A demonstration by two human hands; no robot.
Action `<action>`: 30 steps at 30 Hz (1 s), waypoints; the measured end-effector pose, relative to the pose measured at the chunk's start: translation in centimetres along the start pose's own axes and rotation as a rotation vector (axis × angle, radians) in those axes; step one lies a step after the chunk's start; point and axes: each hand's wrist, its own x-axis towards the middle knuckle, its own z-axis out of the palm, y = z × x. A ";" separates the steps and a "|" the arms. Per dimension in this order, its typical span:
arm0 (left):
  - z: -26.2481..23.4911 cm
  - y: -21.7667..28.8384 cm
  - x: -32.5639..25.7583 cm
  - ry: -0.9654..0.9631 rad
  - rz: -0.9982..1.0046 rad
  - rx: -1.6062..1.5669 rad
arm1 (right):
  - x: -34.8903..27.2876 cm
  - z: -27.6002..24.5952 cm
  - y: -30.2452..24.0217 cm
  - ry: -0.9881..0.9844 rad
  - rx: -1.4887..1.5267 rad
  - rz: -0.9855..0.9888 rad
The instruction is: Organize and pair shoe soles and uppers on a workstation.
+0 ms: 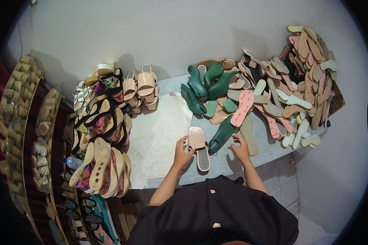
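Note:
A pale pink slide sandal (197, 139) with a broad upper lies on the table by its front edge, its toe pointing away from me. My left hand (182, 153) is at the sandal's left side, thumb and fingers apart, the fingertips at or against its edge. Right of the sandal, a dark green shoe last (222, 135) lies at a slant. My right hand (241, 148) is beside that last, fingers spread and holding nothing. Just beyond it lie a pink printed insole (243, 108) and a beige insole (248, 134).
More green lasts (196, 83) stand at the back. Insoles (290, 98) pile up along the right. Finished pink sandals (147, 85) and floral wedge sandals (104, 122) are stacked left of a white sheet (163, 122). Shelves (33, 96) of bagged heels line the far left.

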 end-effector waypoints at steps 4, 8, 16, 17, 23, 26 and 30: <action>1.9 -0.9 -1.6 -0.032 -0.002 -0.026 | -0.5 -1.2 1.0 -0.080 -0.070 -0.025; 3.4 -0.8 -2.0 0.128 -0.057 0.167 | -0.1 -2.4 0.9 -0.123 -0.077 -0.059; 5.2 1.6 -1.1 0.231 -0.020 0.052 | 0.8 -3.9 1.8 -0.191 -0.098 -0.057; 5.1 1.6 -0.8 0.246 -0.014 0.039 | 1.0 -3.9 1.8 -0.186 -0.095 -0.048; 3.8 1.6 0.7 0.338 0.034 -0.030 | 4.1 -2.7 1.6 -0.141 -0.065 -0.013; 3.6 1.8 2.0 0.353 0.033 -0.054 | 6.6 -1.8 1.5 -0.108 -0.056 -0.120; 4.6 2.4 3.1 0.371 0.050 -0.002 | 12.9 -1.0 2.1 -0.059 -0.044 -0.105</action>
